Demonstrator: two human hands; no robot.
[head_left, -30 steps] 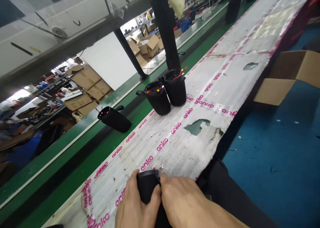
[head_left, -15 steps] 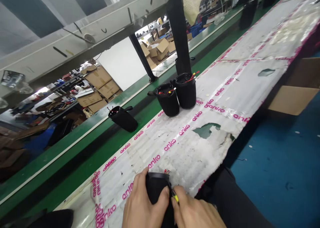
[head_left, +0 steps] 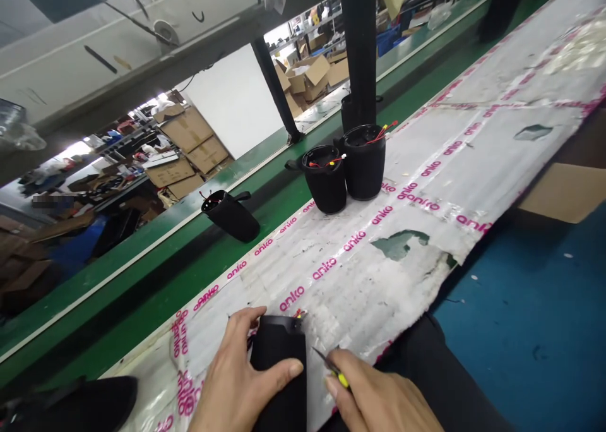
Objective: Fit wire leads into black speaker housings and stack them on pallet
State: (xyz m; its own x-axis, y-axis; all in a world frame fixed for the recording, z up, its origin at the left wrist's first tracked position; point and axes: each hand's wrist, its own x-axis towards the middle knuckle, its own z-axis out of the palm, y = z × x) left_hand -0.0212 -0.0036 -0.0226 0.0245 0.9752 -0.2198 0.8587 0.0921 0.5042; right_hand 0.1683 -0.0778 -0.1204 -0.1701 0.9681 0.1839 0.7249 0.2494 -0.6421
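Note:
My left hand [head_left: 241, 375] is wrapped round a black fabric-covered cylinder [head_left: 280, 381] at the bottom centre, thumb across its side. Small red and yellow wire ends show at its rim. To its right, my right hand [head_left: 374, 394] grips a thin pointed tool [head_left: 341, 378] with a yellow part; its dark tip points at the cylinder without touching it. Two similar black cylinders, one [head_left: 326, 189] beside the other [head_left: 364, 170], stand upright on the covered bench with red wires at their open tops.
Another black cylinder [head_left: 231, 216] lies tilted on the green belt [head_left: 184, 261]. A dark post [head_left: 358, 53] rises behind the upright pair. A black object [head_left: 89, 403] is at the lower left. An open cardboard flap [head_left: 561, 192] juts out at the right.
My right hand and the tool have drawn back from the cylinder's edge. My left hand and its cylinder have shifted slightly left, and the cylinder is turned a little.

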